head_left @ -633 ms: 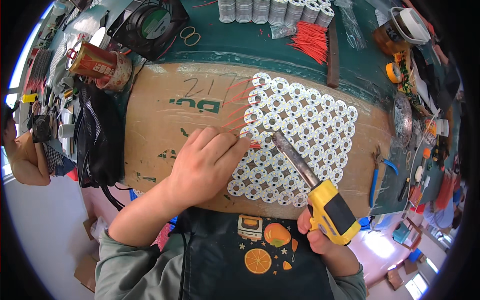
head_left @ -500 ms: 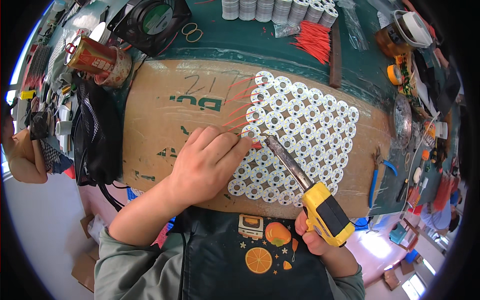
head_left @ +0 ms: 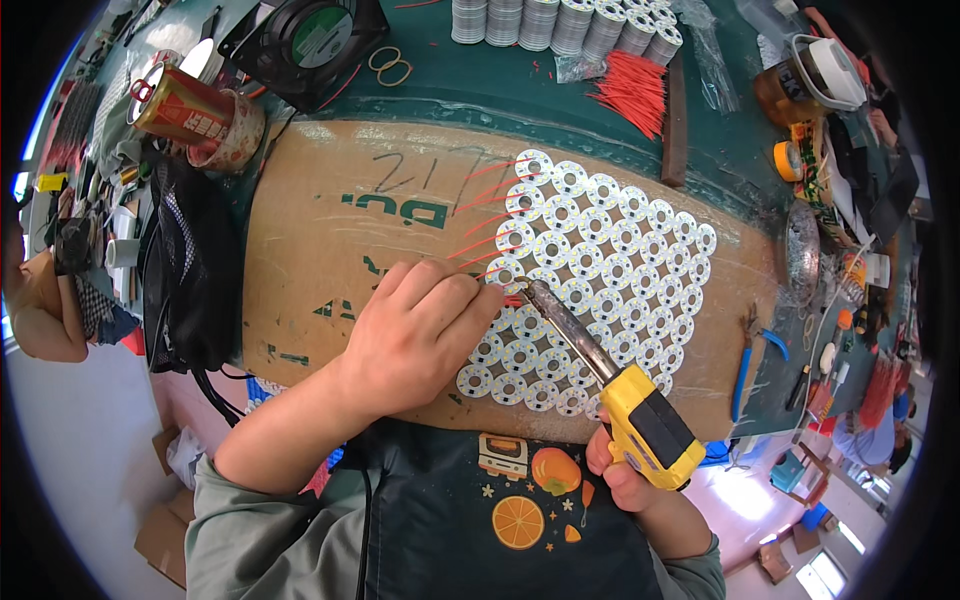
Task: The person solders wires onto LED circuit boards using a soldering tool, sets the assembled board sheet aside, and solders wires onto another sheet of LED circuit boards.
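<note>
My left hand point(head_left: 408, 335) reaches over the left edge of a grid of round white LED boards point(head_left: 587, 248), its fingers bent and pressed together. Short red wires point(head_left: 512, 300) poke out by its fingertips, right under the tip of the soldering iron. Gripped in my right hand point(head_left: 620, 478) is that yellow-and-black gun-shaped soldering iron point(head_left: 652, 428), with its dark metal tip down at the left column of boards. Farther up this column, several boards have thin red wires point(head_left: 475, 246) sticking out to the left. My fingers partly hide the contact point.
The boards lie on a cardboard sheet point(head_left: 310, 240). Beyond it are stacked discs point(head_left: 537, 25), a pile of red wires point(head_left: 632, 92) and a dark bar point(head_left: 673, 130). A black fan point(head_left: 300, 45) and red can point(head_left: 185, 105) stand far left. Blue-handled pliers point(head_left: 742, 380) lie right.
The soldering iron's tip has shifted slightly left and nearer to me, toward my left fingertips. My left hand has moved only a little and stays by the same board.
</note>
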Available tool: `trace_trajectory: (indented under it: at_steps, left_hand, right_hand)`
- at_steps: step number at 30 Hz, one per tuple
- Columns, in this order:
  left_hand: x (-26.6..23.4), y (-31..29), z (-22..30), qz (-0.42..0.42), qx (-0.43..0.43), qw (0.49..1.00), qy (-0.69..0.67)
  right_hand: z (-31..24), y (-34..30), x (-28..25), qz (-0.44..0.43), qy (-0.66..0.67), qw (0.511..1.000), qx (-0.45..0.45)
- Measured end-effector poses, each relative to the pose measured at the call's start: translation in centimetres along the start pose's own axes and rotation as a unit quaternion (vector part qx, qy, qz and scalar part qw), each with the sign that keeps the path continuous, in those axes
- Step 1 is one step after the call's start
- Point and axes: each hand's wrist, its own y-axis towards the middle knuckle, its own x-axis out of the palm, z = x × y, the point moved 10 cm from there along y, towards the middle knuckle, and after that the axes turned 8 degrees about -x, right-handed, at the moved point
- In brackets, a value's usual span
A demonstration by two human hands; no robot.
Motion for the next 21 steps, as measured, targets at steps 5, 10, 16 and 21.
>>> trace_trajectory:
  at_steps: [5,10,16,21]
  left_hand:
    - [0.0,0.0,0.0,0.002,-0.001,1.0,0.003]
    - [0.1,0.2,0.4,0.006,0.007,1.0,0.004]
    - [-0.2,0.3,0.3,0.003,-0.003,1.0,0.012]
    - [0.1,0.2,0.1,-0.001,-0.01,0.999,0.035]
  right_hand:
    - [0.1,0.1,-0.1,-0.012,0.001,1.0,0.005]
    - [0.1,-0.1,-0.3,0.008,0.024,1.0,0.008]
    - [-0.6,0.8,0.7,-0.034,-0.062,0.997,-0.043]
    - [-0.6,0.6,0.6,-0.033,-0.092,0.995,-0.038]
